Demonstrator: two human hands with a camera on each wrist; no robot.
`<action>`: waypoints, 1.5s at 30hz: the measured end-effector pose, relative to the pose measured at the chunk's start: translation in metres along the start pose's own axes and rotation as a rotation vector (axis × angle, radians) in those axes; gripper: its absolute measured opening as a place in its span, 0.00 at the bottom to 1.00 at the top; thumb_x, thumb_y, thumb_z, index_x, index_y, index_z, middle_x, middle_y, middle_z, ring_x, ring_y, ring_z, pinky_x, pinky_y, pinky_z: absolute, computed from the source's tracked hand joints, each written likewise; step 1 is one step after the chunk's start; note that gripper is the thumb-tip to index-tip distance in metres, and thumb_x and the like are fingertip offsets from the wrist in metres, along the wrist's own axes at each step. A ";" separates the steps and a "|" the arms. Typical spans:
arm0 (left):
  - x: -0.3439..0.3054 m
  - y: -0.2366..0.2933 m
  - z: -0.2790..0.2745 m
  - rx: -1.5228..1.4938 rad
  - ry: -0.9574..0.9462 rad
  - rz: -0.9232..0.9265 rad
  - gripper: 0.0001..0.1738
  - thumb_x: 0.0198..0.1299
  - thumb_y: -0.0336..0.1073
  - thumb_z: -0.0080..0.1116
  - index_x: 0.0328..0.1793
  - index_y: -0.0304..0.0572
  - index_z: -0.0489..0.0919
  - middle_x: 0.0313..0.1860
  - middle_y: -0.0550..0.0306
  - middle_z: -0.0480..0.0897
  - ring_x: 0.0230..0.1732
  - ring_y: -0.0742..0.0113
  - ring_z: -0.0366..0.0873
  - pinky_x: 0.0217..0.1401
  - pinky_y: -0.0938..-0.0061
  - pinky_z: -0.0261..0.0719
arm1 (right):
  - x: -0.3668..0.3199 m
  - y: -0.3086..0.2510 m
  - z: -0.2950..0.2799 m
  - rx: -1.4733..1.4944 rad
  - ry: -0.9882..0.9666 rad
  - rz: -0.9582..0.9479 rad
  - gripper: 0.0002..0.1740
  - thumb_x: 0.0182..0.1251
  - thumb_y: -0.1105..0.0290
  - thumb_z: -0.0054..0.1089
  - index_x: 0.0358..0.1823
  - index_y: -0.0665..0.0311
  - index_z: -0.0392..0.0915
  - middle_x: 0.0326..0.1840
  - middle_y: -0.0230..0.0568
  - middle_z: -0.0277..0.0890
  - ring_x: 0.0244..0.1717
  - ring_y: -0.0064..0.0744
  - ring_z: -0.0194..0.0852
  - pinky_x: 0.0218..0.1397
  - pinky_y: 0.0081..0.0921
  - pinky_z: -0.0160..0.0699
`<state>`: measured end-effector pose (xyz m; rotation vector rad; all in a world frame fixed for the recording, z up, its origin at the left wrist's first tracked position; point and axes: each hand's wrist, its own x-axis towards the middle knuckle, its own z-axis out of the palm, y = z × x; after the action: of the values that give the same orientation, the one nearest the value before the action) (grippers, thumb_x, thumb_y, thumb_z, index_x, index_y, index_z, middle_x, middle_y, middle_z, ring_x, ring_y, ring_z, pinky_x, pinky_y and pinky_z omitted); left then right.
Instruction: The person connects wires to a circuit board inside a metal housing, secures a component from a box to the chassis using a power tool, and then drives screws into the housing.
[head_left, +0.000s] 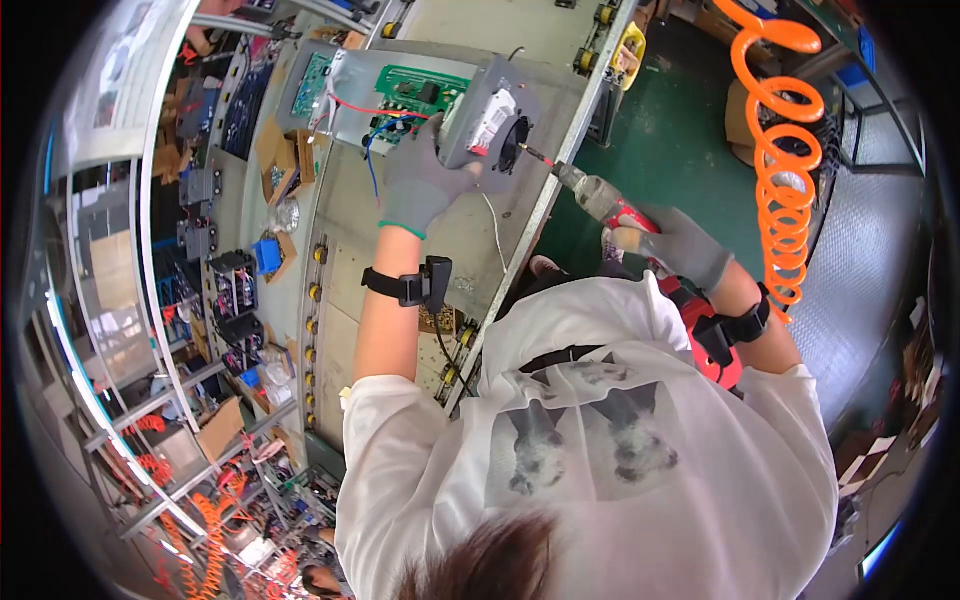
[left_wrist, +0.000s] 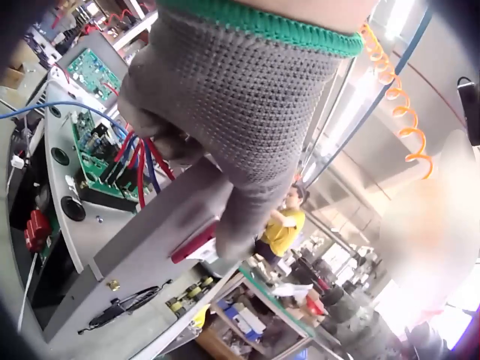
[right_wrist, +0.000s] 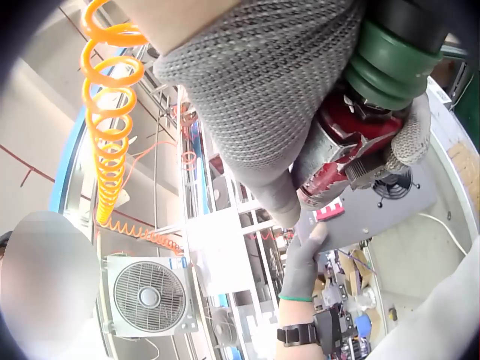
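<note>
My gloved left hand (head_left: 430, 180) grips the edge of a grey metal housing (left_wrist: 150, 232), thumb on the outer face beside a red switch-like part (left_wrist: 193, 244) and fingers over the inner side. A green circuit board (head_left: 425, 90) with red and blue wires (left_wrist: 140, 165) lies inside, near those fingers. The housing's end panel carries a black round fan grille (head_left: 513, 145). My gloved right hand (head_left: 685, 245) holds a red and grey power screwdriver (head_left: 595, 195), fingers wrapped round its body. Its thin bit points at the panel, the tip right at the grille's edge in the head view.
The housing sits on a conveyor line (head_left: 390, 290) with a metal side rail (head_left: 560, 150). A coiled orange air hose (head_left: 790, 170) hangs at the right. Cardboard boxes (head_left: 280, 165) and further units stand along the left. A yellow container (head_left: 628, 58) is beyond the rail.
</note>
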<state>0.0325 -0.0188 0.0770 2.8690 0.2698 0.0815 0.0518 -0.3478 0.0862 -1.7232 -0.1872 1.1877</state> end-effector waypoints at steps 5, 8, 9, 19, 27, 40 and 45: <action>0.003 0.005 -0.002 0.071 -0.191 -0.046 0.38 0.40 0.46 0.67 0.58 0.35 0.71 0.49 0.39 0.78 0.54 0.44 0.73 0.57 0.57 0.70 | 0.013 0.034 -0.009 0.058 0.048 0.019 0.25 0.59 0.50 0.63 0.41 0.67 0.75 0.22 0.27 0.67 0.19 0.15 0.62 0.20 0.17 0.61; 0.001 -0.004 0.004 -0.013 -0.190 -0.078 0.34 0.41 0.46 0.67 0.55 0.35 0.73 0.46 0.41 0.79 0.52 0.46 0.73 0.55 0.57 0.70 | 0.025 0.044 -0.014 0.101 0.040 0.045 0.26 0.57 0.49 0.64 0.41 0.66 0.74 0.23 0.27 0.65 0.19 0.16 0.62 0.20 0.17 0.61; 0.001 -0.002 0.004 -0.080 -0.156 -0.077 0.33 0.42 0.45 0.67 0.53 0.34 0.74 0.44 0.42 0.79 0.50 0.48 0.75 0.54 0.58 0.71 | 0.030 0.048 -0.017 0.065 0.039 0.029 0.26 0.57 0.48 0.64 0.41 0.66 0.74 0.22 0.27 0.65 0.19 0.16 0.62 0.20 0.18 0.61; -0.002 0.008 0.004 -0.299 -0.131 -0.204 0.24 0.45 0.39 0.68 0.47 0.32 0.76 0.36 0.53 0.81 0.35 0.67 0.77 0.40 0.72 0.74 | 0.073 0.054 -0.015 -0.181 -0.048 -0.041 0.34 0.56 0.37 0.57 0.40 0.66 0.74 0.24 0.38 0.70 0.22 0.28 0.69 0.28 0.28 0.69; -0.005 0.013 0.022 -0.622 0.007 -0.220 0.21 0.46 0.28 0.62 0.50 0.30 0.78 0.42 0.58 0.80 0.40 0.71 0.76 0.47 0.77 0.73 | 0.095 0.080 0.019 0.035 -0.090 -0.143 0.31 0.53 0.44 0.62 0.46 0.64 0.76 0.36 0.44 0.76 0.39 0.38 0.75 0.44 0.33 0.72; -0.006 0.015 0.023 -0.620 -0.001 -0.195 0.21 0.46 0.31 0.58 0.48 0.26 0.77 0.43 0.51 0.80 0.43 0.65 0.76 0.53 0.74 0.72 | 0.115 0.083 0.042 0.172 0.018 -0.342 0.35 0.53 0.50 0.65 0.59 0.61 0.71 0.51 0.44 0.75 0.53 0.37 0.72 0.58 0.28 0.69; -0.006 0.014 0.020 -0.647 -0.045 -0.231 0.22 0.47 0.30 0.57 0.50 0.28 0.75 0.42 0.54 0.79 0.41 0.67 0.76 0.48 0.75 0.74 | 0.119 0.079 0.043 0.181 -0.039 -0.284 0.35 0.52 0.53 0.66 0.60 0.60 0.70 0.51 0.45 0.75 0.54 0.38 0.72 0.59 0.30 0.68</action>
<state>0.0304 -0.0381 0.0608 2.1812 0.4658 0.0477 0.0488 -0.2883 -0.0503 -1.4617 -0.3267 0.9975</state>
